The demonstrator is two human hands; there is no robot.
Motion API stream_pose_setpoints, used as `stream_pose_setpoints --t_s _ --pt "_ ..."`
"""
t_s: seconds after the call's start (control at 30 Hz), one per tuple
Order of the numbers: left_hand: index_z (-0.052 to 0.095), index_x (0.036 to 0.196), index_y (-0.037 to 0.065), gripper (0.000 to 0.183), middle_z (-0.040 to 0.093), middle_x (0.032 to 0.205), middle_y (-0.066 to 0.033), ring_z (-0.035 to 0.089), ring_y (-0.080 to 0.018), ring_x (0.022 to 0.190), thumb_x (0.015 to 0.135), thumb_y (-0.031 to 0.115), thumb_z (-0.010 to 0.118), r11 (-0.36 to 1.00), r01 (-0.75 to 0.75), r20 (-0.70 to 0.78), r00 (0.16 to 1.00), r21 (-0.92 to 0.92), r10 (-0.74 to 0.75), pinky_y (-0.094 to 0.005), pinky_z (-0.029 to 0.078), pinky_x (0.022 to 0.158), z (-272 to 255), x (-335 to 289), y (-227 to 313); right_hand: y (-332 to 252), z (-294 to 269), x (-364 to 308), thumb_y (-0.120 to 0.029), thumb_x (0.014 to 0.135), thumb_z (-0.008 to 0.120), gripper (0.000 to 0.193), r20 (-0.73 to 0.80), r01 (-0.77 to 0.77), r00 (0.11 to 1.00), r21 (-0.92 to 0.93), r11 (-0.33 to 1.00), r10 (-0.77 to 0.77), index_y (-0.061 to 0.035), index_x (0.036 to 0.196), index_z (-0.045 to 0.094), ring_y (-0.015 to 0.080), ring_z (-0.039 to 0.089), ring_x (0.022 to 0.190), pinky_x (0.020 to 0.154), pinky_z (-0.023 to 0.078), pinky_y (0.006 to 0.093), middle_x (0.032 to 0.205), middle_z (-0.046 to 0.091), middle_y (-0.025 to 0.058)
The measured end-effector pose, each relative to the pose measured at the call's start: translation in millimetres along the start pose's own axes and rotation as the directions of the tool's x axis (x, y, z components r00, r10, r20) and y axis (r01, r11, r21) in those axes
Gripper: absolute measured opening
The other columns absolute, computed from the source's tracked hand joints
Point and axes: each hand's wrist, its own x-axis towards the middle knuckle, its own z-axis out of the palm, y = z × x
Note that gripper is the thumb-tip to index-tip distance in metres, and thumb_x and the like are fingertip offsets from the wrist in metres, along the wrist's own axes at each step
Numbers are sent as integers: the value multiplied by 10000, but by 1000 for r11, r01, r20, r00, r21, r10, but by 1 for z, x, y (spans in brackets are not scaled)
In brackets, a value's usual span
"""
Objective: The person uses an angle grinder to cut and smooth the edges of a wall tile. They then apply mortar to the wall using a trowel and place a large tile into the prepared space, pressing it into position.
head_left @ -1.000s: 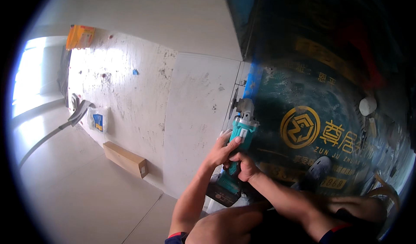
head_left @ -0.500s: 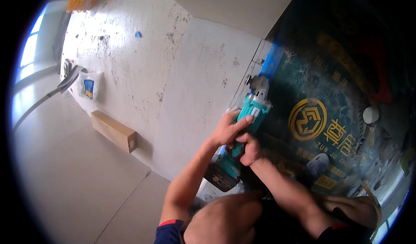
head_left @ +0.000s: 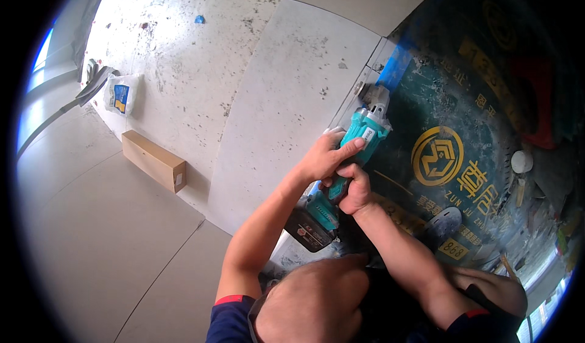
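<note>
A teal cordless angle grinder (head_left: 366,127) lies lengthwise over a narrow strip at the edge of the pale slab. Around its front body my left hand (head_left: 326,156) is closed, with the thumb along the top. My right hand (head_left: 356,190) grips the rear handle, its fingers wrapped round the dark part. The black battery pack (head_left: 311,229) at the tool's back end points toward me. At the front, the disc (head_left: 361,89) stands on edge by the joint line; whether it touches the surface I cannot tell. Blue tape (head_left: 395,64) runs just right of the grinder's head.
Dark green printed sheeting (head_left: 396,154) covers the right side, with a red-handled tool (head_left: 536,117) and a white round piece (head_left: 521,161) on it. On the left are a long cardboard box (head_left: 153,160) and a white plastic bag (head_left: 124,95). My knee (head_left: 311,300) is close below.
The view has shifted, so the surroundings sit higher in the picture. Both hands keep their hold on the grinder, which stays at about the same spot along the strip.
</note>
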Motion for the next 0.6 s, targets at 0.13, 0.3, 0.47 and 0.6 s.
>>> stream_pose_setpoints --t_s 0.13,0.3,0.47,0.6 --pt "627 1069 0 615 542 832 -33 554 -99 587 977 604 566 1000 6 4 1000 2 -6 -272 450 417 1 2 0 -1 -1 0 -259 791 603 267 3 0 1000 3 1000 0 -64 972 618 219 602 758 758 529 393 798 587 76" --pt "629 1089 -1 616 538 826 -30 557 -98 623 977 601 569 1000 28 16 999 10 -28 -274 462 451 0 1 3 -2 2 -1 -260 793 605 264 -11 7 1000 -2 1000 -7 -64 968 618 219 602 756 758 529 391 794 586 75" --pt "627 1077 -5 610 521 830 -30 558 -101 626 982 595 565 1000 -17 2 1000 22 17 -275 468 463 -1 3 0 -2 2 0 -256 797 605 265 1 4 1000 1 1000 -4 -59 973 616 218 602 757 759 528 390 795 587 75" --pt "628 1053 -3 605 517 863 -39 555 -106 628 984 594 559 998 67 41 997 12 -68 -277 471 474 -2 -1 10 -3 1 1 -255 805 598 261 -5 14 1000 -1 1000 -14 -56 973 615 219 602 767 756 525 388 799 587 78"
